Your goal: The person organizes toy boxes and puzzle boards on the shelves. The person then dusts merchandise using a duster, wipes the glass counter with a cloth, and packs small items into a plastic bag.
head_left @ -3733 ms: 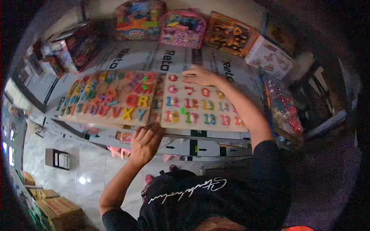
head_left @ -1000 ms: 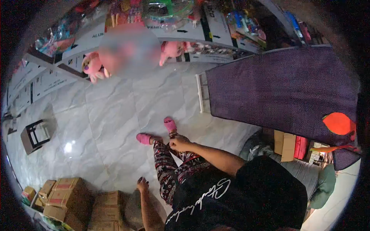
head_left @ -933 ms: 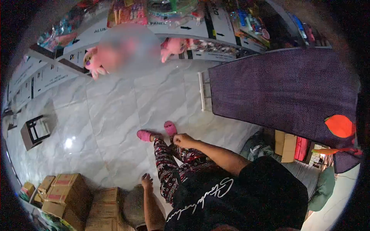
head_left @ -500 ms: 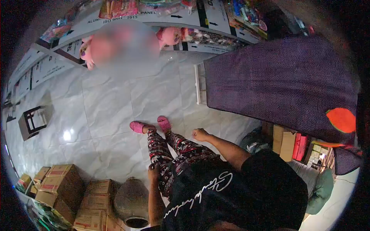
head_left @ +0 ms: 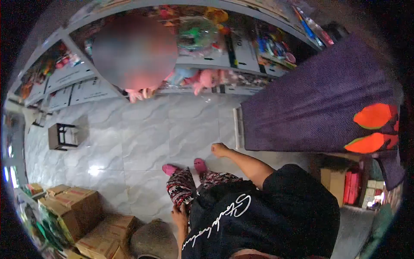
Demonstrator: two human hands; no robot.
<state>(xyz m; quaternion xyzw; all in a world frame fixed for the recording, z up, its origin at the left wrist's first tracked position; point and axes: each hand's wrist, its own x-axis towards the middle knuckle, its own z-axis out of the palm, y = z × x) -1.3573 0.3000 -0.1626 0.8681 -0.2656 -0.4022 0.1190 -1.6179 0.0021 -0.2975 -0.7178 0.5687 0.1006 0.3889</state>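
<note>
As right hand (head_left: 219,150) curls, left (head_left: 179,211) (by trousers (head_left: 180,187))

Glossy floor (head_left: 146,142); trousers (head_left: 179,185), seemingly matt cloth.

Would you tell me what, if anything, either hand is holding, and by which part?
No held thing shows: the right hand is curled, the left hand is by the patterned trousers. Something small could be hidden.

I'm looking down on pink slippers (head_left: 170,168) and pale tiles (head_left: 144,144)!
There's my right hand (head_left: 220,150), curled over the floor, left hand (head_left: 179,212) down by the patterned trousers (head_left: 178,187); toy shelves (head_left: 246,56) up top, purple cloth (head_left: 297,103) to the right, cartons (head_left: 79,205) lower left, stool (head_left: 56,137) above them.
</note>
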